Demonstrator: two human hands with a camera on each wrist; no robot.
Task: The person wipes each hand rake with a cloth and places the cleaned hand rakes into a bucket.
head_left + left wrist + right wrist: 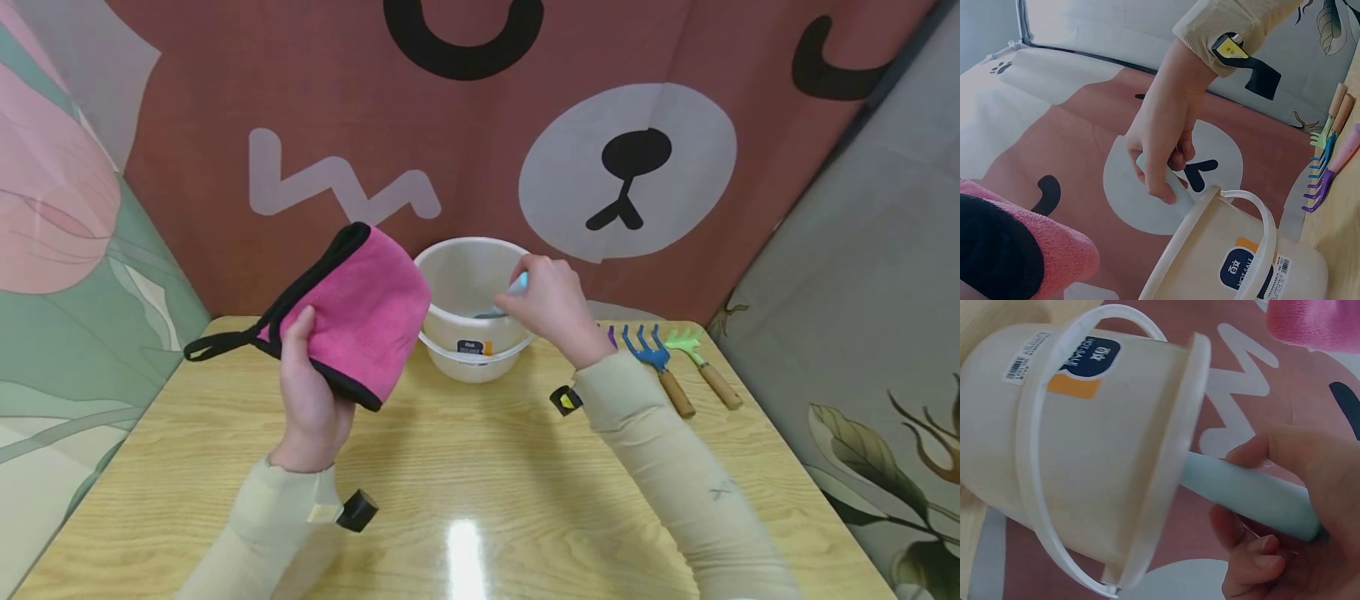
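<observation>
My left hand (315,408) holds a folded pink cloth (367,308) with black edging and a black hanging loop, thumb across its front. It is raised over the table, left of a cream plastic bucket (472,333). In the left wrist view the cloth (1054,244) fills the lower left corner. Above the bucket's right rim, my right hand (555,304) grips a tool by its pale blue handle (1254,494). The tool's far end reaches down inside the bucket and is mostly hidden by its wall. The bucket's white handle (1038,469) hangs down outside.
On the table (420,483), right of the bucket, lie a blue hand rake (663,371) and a green hand rake (705,367) with wooden handles. A purple rake (1335,169) with a pink handle lies beside them. A printed curtain (337,100) hangs close behind the bucket.
</observation>
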